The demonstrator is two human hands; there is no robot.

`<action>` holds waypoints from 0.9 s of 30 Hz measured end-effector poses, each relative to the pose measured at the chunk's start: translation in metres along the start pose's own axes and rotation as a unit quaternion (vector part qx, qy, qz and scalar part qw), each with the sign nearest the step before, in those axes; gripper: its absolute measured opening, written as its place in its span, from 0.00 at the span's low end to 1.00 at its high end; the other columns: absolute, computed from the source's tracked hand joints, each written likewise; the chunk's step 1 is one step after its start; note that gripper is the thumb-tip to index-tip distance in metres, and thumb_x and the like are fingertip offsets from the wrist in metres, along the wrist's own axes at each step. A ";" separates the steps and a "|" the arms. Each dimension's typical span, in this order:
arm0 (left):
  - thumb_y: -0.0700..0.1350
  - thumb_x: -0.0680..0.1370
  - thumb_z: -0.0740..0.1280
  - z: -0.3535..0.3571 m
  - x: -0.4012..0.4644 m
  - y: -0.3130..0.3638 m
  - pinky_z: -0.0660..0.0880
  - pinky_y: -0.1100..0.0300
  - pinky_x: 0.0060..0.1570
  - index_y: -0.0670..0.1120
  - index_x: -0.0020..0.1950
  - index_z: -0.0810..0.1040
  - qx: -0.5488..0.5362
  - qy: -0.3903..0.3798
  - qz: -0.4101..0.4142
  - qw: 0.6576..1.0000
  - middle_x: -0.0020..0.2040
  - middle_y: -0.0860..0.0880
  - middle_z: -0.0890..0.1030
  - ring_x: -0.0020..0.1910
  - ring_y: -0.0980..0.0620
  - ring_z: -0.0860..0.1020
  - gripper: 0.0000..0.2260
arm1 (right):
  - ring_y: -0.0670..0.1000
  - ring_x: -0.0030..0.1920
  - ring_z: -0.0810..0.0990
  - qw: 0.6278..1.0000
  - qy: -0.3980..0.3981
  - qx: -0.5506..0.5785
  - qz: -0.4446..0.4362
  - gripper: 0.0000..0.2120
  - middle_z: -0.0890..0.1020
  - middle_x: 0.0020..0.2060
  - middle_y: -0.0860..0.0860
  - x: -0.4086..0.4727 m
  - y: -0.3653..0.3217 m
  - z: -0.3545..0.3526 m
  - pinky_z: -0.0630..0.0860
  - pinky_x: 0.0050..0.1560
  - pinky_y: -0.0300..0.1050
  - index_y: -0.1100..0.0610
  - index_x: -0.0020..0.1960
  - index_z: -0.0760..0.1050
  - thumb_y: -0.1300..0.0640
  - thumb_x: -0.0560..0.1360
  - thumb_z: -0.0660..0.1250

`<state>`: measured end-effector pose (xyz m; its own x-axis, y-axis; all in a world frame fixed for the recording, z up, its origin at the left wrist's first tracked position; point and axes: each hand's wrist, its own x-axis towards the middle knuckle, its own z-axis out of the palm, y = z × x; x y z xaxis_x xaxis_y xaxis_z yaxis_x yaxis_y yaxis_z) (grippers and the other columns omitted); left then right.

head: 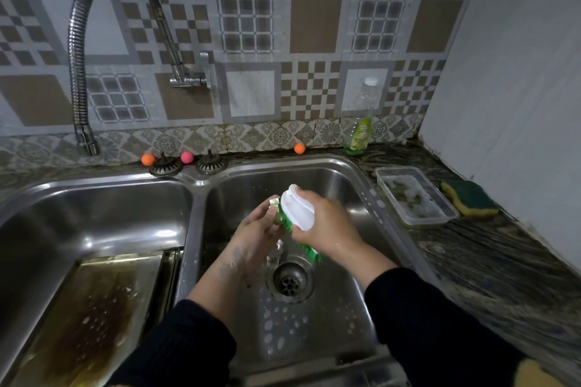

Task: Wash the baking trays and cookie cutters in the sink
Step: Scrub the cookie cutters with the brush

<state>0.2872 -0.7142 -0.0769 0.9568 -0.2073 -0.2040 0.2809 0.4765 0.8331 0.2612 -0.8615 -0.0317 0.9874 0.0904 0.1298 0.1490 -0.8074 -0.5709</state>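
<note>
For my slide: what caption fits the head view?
Right hand scrubs a cookie cutter in the left hand with a brush.

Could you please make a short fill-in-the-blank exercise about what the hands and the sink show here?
1. The right hand grips a white brush with ____ bristles.
2. The left hand holds a small cookie cutter over the ____ basin of the sink.
3. The stained baking tray lies in the ____ basin.

Missing words: green; right; left
</note>
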 end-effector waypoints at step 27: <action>0.45 0.72 0.73 -0.234 -0.072 0.043 0.76 0.54 0.55 0.46 0.64 0.75 0.585 0.318 0.009 0.746 0.58 0.45 0.80 0.54 0.45 0.79 0.21 | 0.52 0.61 0.76 0.995 -0.053 -0.071 0.036 0.38 0.77 0.64 0.50 0.012 -0.022 0.055 0.71 0.55 0.40 0.44 0.74 0.63 0.53 0.68 0.73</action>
<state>0.2484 -0.4793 -0.1470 0.9061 0.4154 -0.0796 0.3655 -0.6742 0.6417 0.2724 -0.8104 -0.0620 0.9965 0.0841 0.0012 0.0755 -0.8874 -0.4547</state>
